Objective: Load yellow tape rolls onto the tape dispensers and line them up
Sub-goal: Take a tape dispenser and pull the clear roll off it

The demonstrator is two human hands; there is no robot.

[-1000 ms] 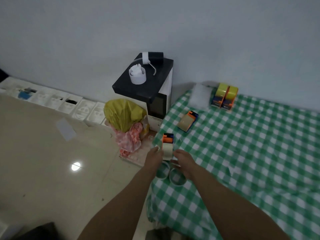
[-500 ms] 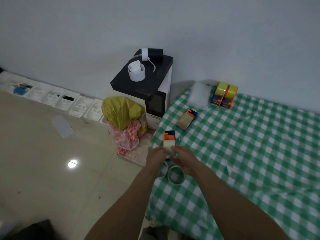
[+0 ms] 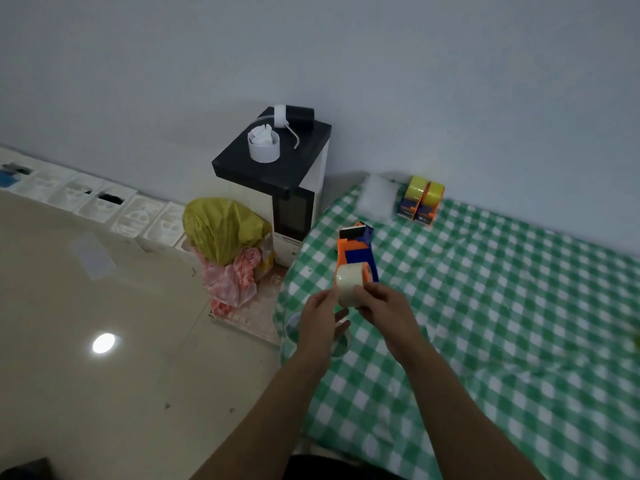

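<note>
Above near-left part of checked cloth (image 3: 485,306) we hold orange-blue dispenser (image 3: 358,256), pale tape roll (image 3: 349,284) at its near end. Our left hand (image 3: 320,318) pinches roll's left side; right hand (image 3: 386,311) curls fingers around its right side. Two loaded dispensers (image 3: 420,200) stand far, side by side, touching.

A white appliance with a black top (image 3: 298,216) stood against a plain pale wall (image 3: 346,46). Left of the appliance sat a yellow plastic bag (image 3: 221,226), then white moulded trays (image 3: 104,202) along the wall base. The glossy beige floor (image 3: 104,410) left of the appliance reflected a round light (image 3: 104,342). Right of the appliance lay a green-and-white checked cloth (image 3: 502,306).
</note>
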